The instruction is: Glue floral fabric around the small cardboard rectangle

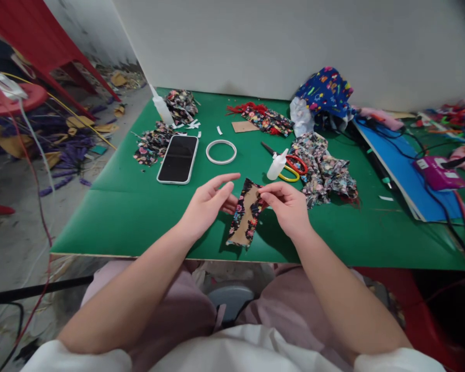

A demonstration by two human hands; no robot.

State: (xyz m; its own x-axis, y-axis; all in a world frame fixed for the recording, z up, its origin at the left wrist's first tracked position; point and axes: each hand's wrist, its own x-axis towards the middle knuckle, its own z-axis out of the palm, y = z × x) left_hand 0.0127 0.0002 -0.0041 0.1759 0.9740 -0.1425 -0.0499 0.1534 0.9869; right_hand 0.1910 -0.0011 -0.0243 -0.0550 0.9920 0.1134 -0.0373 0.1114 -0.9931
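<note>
Both hands meet over the near middle of the green table (pixel 132 217). My right hand (pixel 289 206) pinches the upper edge of a cardboard strip wrapped in black floral fabric (pixel 246 214), which hangs tilted just above the table. My left hand (pixel 209 204) is beside the strip's left edge, fingers stretched out, the lower ones touching the fabric.
A phone (pixel 178 158) lies face up beyond my left hand, a white ring (pixel 221 152) beside it. A small glue bottle (pixel 276 166), red-and-yellow scissors (pixel 292 168) and floral fabric scraps (pixel 325 170) lie to the right. Another bottle (pixel 161 107) stands far left. A blue board (pixel 405 175) and cables are at far right.
</note>
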